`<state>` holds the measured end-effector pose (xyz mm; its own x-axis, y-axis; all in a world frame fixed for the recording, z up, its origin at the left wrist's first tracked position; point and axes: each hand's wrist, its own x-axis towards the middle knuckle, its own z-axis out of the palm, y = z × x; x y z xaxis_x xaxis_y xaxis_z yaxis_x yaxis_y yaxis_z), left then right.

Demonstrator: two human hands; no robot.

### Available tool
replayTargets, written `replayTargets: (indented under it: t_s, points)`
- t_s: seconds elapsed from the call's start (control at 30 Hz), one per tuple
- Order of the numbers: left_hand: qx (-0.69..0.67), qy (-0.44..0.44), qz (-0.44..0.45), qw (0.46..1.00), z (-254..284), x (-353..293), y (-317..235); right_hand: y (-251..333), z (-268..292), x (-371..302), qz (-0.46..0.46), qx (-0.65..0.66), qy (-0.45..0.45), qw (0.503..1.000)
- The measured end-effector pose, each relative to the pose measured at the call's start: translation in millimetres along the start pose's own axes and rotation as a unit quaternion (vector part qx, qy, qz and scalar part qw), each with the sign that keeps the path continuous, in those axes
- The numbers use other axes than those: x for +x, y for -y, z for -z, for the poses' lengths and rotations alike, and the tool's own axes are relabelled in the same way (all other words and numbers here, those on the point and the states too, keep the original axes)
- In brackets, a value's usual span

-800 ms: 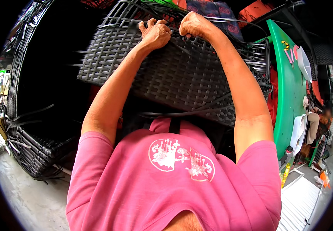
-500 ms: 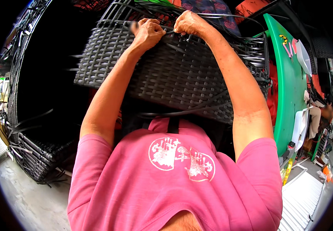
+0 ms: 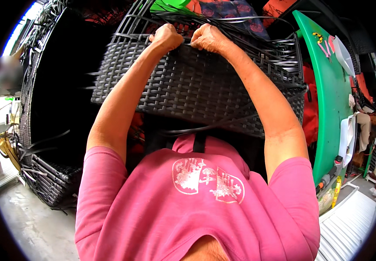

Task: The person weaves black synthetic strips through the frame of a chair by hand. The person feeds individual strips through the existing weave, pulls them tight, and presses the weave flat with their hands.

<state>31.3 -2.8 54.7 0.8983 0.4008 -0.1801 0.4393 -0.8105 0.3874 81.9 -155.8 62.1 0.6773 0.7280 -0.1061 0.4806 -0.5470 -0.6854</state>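
Note:
A dark grey piece of woven flat plastic strips (image 3: pixel 175 87) lies in front of me, with its finished weave hanging toward my body. At its upper edge, my left hand (image 3: pixel 167 38) is closed with the fingers curled in. A short gap away, my right hand (image 3: pixel 209 38) is closed in a pinch at the same edge. A dark strip of the weave appears to run between the two hands, but the fingertips are mostly hidden. Loose strip ends (image 3: pixel 279 52) fan out to the right of my right hand, and unwoven upright strips (image 3: pixel 131 26) stand to the left.
A green tabletop (image 3: pixel 327 108) at the right bears pliers with pink handles (image 3: pixel 325 50) and white containers (image 3: pixel 348 135). Another dark woven piece (image 3: pixel 44 174) stands at the left. Beyond my hands lie a bright green object (image 3: pixel 170 5) and dark flowered cloth (image 3: pixel 236 13).
My left hand has curled from partly spread fingers into a tighter fist. My right hand has moved slightly down and left, and the hands stay close together at the edge.

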Motion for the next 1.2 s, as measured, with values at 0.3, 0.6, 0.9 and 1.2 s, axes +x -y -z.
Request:
replayTargets:
  t_s: [0.3, 0.6, 0.9, 1.2]
  points:
    - [-0.123, -0.201, -0.344, 0.909, 56.5, -19.6, 31.9, 19.9, -32.2, 11.9, 0.091, 0.193, -0.112, 0.971]
    - [-0.068, -0.193, -0.251, 0.946, 23.5, -31.6, 62.7, 30.8, -29.9, 1.8, -0.034, 0.304, -0.105, 0.946]
    - [0.096, -0.156, -0.242, 0.953, 10.7, -35.1, 69.4, 51.8, -20.6, 33.0, -0.113, -0.047, 0.037, 0.992]
    - [-0.061, -0.116, -0.132, 0.983, 1.0, -15.6, 70.8, 33.2, -37.4, 40.5, -0.015, -0.035, -0.037, 0.999]
